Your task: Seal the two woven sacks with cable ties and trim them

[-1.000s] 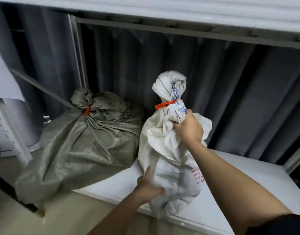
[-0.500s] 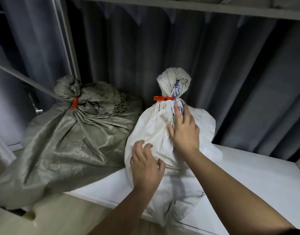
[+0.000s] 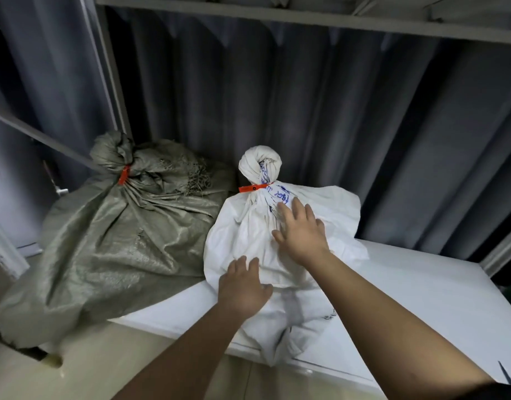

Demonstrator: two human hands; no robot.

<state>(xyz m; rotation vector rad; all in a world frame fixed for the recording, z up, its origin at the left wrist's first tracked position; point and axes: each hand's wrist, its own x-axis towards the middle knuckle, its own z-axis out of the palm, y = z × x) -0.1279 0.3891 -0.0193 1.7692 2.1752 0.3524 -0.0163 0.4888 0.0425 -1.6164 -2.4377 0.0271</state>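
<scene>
A white woven sack [image 3: 242, 235] with blue writing sits on a white platform [image 3: 407, 298], its twisted neck bound by an orange cable tie [image 3: 253, 187]. To its left slumps a grey-green woven sack [image 3: 118, 243], its neck also bound by an orange cable tie [image 3: 123, 175]. My right hand [image 3: 302, 230] lies flat with fingers spread on the upper front of the white sack. My left hand [image 3: 244, 284] rests flat on the sack's lower front. Neither hand grips anything.
Dark grey curtains [image 3: 320, 125] hang behind both sacks. A metal frame bar [image 3: 277, 17] runs overhead and a slanted bar [image 3: 40, 140] crosses at the left. Wooden floor [image 3: 90, 370] lies in front of the platform's edge.
My right hand let go of the white sack's neck and now lies flat on it. My left hand rose from the sack's bottom to its front. The sack has settled lower and wider.
</scene>
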